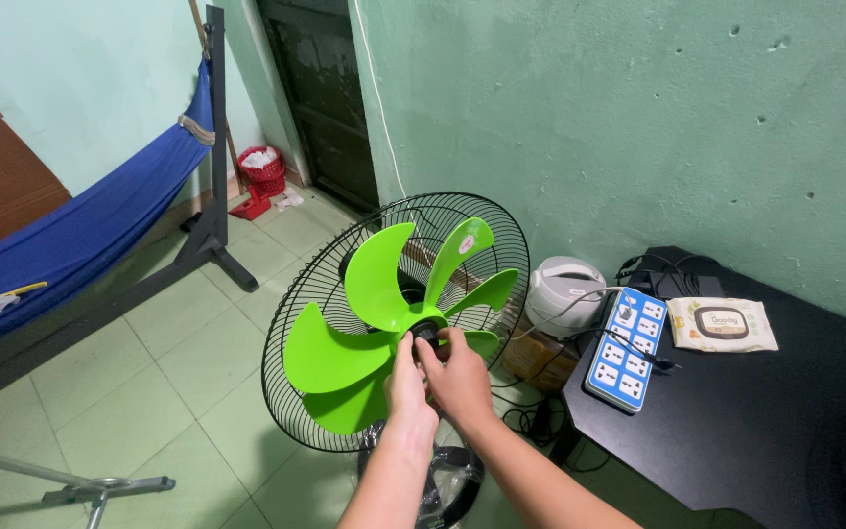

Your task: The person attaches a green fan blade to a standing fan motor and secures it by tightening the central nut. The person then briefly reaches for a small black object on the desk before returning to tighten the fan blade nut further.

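Both hands' fingers hide the fan's black hub.

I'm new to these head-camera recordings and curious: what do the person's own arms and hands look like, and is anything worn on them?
Both forearms enter from the bottom edge, bare as far as the picture shows: no sleeves in view. The left hand and right hand wear no gloves, and no rings, watch or bracelet can be seen. The fingers are uncovered too.

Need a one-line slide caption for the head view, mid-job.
Both hands, left hand and right hand, meet at the hub cap of a green fan blade inside its black rear grille.
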